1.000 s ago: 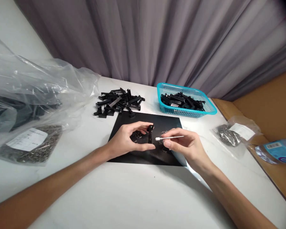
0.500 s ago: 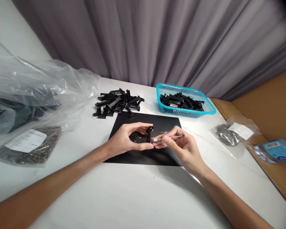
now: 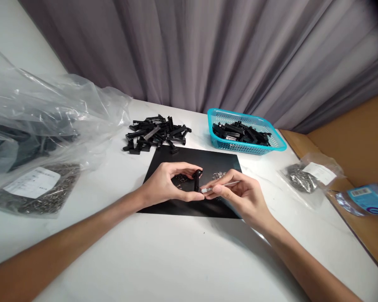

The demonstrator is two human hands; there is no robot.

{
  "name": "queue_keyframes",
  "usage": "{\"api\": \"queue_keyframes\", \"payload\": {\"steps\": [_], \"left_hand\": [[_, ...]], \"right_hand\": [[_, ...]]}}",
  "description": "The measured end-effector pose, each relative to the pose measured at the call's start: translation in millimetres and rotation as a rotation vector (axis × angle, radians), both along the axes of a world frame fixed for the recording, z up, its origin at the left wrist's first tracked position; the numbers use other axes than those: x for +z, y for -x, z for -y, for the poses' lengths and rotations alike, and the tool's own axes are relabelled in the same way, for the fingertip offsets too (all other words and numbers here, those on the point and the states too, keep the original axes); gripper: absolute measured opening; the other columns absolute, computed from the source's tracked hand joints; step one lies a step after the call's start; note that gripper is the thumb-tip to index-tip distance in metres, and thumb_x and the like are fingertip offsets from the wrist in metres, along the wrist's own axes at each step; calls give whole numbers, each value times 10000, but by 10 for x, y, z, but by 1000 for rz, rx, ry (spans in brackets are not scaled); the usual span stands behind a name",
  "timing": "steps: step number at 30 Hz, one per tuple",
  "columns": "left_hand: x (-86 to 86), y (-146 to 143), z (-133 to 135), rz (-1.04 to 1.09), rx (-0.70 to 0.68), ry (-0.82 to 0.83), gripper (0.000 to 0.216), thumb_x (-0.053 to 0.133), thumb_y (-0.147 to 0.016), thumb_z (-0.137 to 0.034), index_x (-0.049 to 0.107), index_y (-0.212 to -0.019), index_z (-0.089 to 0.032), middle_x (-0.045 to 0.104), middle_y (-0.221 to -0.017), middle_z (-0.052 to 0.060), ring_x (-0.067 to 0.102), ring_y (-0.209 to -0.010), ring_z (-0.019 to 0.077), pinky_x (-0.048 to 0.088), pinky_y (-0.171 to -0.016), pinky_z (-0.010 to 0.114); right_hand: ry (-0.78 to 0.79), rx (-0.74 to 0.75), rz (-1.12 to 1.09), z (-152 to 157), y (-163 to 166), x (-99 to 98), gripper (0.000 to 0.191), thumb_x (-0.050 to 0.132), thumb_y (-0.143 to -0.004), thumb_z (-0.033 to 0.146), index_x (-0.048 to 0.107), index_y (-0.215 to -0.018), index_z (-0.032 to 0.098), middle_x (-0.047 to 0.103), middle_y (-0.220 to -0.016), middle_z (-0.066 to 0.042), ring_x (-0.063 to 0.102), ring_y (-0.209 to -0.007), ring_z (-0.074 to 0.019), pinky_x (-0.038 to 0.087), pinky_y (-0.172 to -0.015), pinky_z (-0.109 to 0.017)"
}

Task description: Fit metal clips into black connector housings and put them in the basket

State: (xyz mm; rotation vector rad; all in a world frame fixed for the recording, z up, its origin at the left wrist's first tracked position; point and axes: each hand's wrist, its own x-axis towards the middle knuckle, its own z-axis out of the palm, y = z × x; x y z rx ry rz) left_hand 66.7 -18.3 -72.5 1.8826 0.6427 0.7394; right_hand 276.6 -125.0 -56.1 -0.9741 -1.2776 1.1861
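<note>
Between the thumb and fingers of my left hand (image 3: 171,182) a black plastic part (image 3: 196,181) stands roughly upright. My right hand (image 3: 239,192) pinches a thin metal rod-like tool with a white end (image 3: 204,190), which points left at the lower part of the black piece. Whether the tip touches the piece I cannot tell. Both hands are over a black mat (image 3: 195,156). Small metal pieces (image 3: 219,175) lie on the mat behind my right hand, and more small pieces (image 3: 180,178) show in the gap of my left hand.
A heap of black plastic parts (image 3: 151,133) lies behind the mat. To its right, a blue basket (image 3: 247,147) holds more. On the left are a large clear bag (image 3: 66,100) and a labelled bag of small metal pieces (image 3: 59,184); another such bag (image 3: 302,178) lies right.
The white tool end has shifted slightly down, and the tool lies more tilted. My left hand keeps its hold on the black part, nearly in place.
</note>
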Motion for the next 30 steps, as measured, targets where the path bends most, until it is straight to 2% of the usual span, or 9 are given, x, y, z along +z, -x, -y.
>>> {"api": "queue_keyframes", "payload": {"steps": [6, 12, 24, 27, 30], "left_hand": [[12, 6, 16, -65, 5, -55, 594, 948, -601, -407, 767, -1122, -185, 787, -1042, 68, 739, -996, 265, 613, -947, 389], [30, -4, 18, -86, 2, -52, 606, 945, -596, -427, 770, -1120, -177, 797, -1016, 71, 740, -967, 261, 622, -906, 373], [64, -28, 37, -109, 27, -100, 598, 950, -561, -417, 779, -1077, -169, 798, -961, 61, 731, -891, 247, 617, -837, 357], [60, -27, 29, -88, 9, -90, 591, 941, -590, -411, 766, -1101, -171, 797, -1000, 62, 738, -929, 246, 620, -875, 357], [71, -23, 28, -71, -15, -80, 580, 936, -611, -415, 753, -1107, -176, 795, -1024, 59, 746, -960, 244, 622, -921, 362]], "right_hand": [[42, 12, 55, 27, -9, -5, 197, 769, -923, 364, 701, -877, 185, 821, -965, -86, 800, -820, -214, 683, -806, -385], [72, 18, 89, 35, -55, -15, 167, 774, -924, 335, 721, -898, 179, 810, -859, -60, 802, -798, -205, 692, -780, -349], [71, 32, 170, 86, -55, 0, 186, 769, -923, 365, 729, -935, 184, 792, -844, -57, 800, -812, -232, 696, -774, -387], [75, 1, 162, 79, -45, 43, 186, 777, -916, 367, 722, -909, 190, 803, -847, -55, 803, -812, -230, 696, -780, -382], [59, -99, 146, 44, -90, 114, 206, 798, -896, 370, 695, -854, 196, 824, -928, -79, 807, -822, -240, 692, -778, -392]]}}
